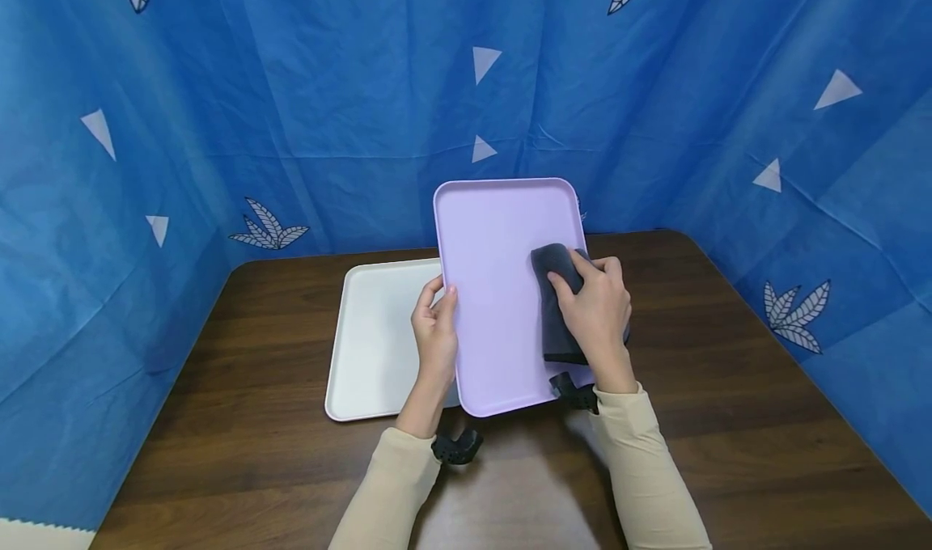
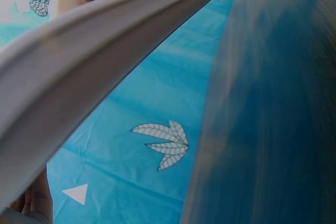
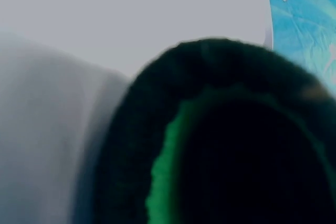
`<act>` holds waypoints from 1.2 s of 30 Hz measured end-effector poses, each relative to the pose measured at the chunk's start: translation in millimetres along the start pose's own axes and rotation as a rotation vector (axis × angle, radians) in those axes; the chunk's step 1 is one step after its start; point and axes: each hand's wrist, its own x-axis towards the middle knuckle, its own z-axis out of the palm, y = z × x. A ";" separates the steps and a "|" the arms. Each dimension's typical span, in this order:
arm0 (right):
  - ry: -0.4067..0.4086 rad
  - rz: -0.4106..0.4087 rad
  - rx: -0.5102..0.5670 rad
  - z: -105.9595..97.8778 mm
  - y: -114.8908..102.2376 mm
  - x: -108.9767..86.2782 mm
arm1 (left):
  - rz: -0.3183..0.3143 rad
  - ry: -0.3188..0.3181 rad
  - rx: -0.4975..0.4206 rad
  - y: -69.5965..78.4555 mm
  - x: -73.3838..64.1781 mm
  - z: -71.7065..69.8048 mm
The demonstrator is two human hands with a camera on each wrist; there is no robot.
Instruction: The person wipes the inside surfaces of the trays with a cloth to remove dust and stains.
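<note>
A light purple tray [image 1: 495, 291] is held up off the table, tilted toward the head camera. My left hand [image 1: 435, 332] grips its left edge, thumb on the near side; in the left wrist view the tray's edge [image 2: 105, 51] crosses the picture. A dark grey cloth [image 1: 559, 323] lies folded against the tray's right part. My right hand [image 1: 599, 307] pinches this cloth between thumb and fingers and holds it on the tray's surface. Close up in the right wrist view, the cloth [image 3: 210, 64] hides the right fingers.
A white tray [image 1: 371, 340] lies flat on the brown wooden table [image 1: 255, 356], left of and partly behind the purple one. Blue curtains [image 1: 349, 113] with leaf and triangle prints hang along the back and both sides. Black wrist cameras are strapped on both wrists.
</note>
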 end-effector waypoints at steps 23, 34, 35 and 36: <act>0.013 -0.139 -0.014 19.2 -43.0 -19.8 | -0.008 0.014 0.025 0.5 0.0 -1.4; 0.031 -0.314 -0.038 27.3 -75.4 -37.2 | -0.011 0.014 0.007 -0.4 0.4 0.4; 0.030 -0.324 -0.040 27.8 -77.4 -38.7 | -0.010 0.015 0.010 -0.5 0.3 0.3; 0.029 -0.334 -0.044 28.3 -79.1 -40.0 | -0.011 0.015 0.013 -0.4 0.2 0.2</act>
